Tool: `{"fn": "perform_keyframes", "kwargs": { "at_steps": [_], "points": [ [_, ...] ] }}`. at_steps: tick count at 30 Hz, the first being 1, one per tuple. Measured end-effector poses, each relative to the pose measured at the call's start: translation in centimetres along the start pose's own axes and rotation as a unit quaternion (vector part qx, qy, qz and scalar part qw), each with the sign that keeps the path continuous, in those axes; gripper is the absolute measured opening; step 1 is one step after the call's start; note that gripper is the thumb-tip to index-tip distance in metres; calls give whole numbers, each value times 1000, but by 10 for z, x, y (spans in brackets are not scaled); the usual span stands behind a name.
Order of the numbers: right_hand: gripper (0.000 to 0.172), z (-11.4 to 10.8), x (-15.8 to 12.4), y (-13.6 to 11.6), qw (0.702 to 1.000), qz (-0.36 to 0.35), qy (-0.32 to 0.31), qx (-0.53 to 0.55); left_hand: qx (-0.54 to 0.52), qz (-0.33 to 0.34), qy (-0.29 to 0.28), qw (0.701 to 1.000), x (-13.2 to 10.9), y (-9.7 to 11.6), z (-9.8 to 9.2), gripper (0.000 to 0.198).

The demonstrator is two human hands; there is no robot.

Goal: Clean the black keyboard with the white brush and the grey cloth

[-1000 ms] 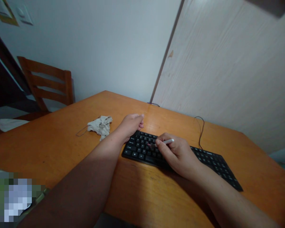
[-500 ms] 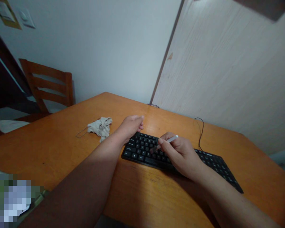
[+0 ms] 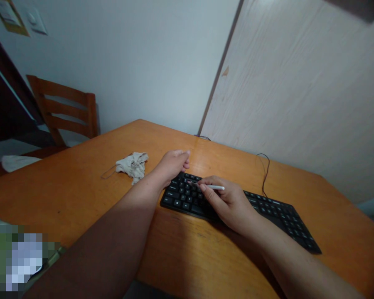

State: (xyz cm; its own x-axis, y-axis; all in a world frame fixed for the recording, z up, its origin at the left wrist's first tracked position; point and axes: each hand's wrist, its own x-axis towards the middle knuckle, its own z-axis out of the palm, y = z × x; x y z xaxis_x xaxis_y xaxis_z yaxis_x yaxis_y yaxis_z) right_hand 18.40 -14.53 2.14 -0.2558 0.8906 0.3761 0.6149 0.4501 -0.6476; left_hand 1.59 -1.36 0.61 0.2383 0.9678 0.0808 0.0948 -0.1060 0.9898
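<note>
A black keyboard (image 3: 280, 216) lies at a slant on the wooden table. My right hand (image 3: 226, 199) is closed in a pinch around a small brush (image 3: 216, 187) with a white handle. The brush's darker tip touches or hovers just over the upper left keys; which of the two I cannot tell. At the keyboard's far left corner, my left hand (image 3: 173, 164) has its fingers curled, closed against that edge. Part of its grip is hidden behind the hand. Just left of it lies a crumpled pale cloth (image 3: 134, 165) with a thin string loop.
A thin black cable (image 3: 266, 174) runs from the keyboard toward the wall at the back. A wooden chair (image 3: 67, 106) stands beyond the table's left side. The wooden table (image 3: 81, 182) meets the wall behind. At the lower left is a blurred-out patch.
My right hand has moved left and slightly away from me, bringing the brush tip from the lower keys to the upper left ones. The brush handle now lies flatter. My left hand stays put.
</note>
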Motion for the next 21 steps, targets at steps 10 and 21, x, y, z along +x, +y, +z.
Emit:
{"fn": "perform_keyframes", "kwargs": {
  "at_steps": [10,21],
  "points": [
    [27,-15,-6,-22,997,43,-53,34,-9,4,-1,1000,1,-2,1,31],
    [25,-4,0,-11,996,24,7,81,-6,1,2,1000,3,-5,0,32]
  ]
}}
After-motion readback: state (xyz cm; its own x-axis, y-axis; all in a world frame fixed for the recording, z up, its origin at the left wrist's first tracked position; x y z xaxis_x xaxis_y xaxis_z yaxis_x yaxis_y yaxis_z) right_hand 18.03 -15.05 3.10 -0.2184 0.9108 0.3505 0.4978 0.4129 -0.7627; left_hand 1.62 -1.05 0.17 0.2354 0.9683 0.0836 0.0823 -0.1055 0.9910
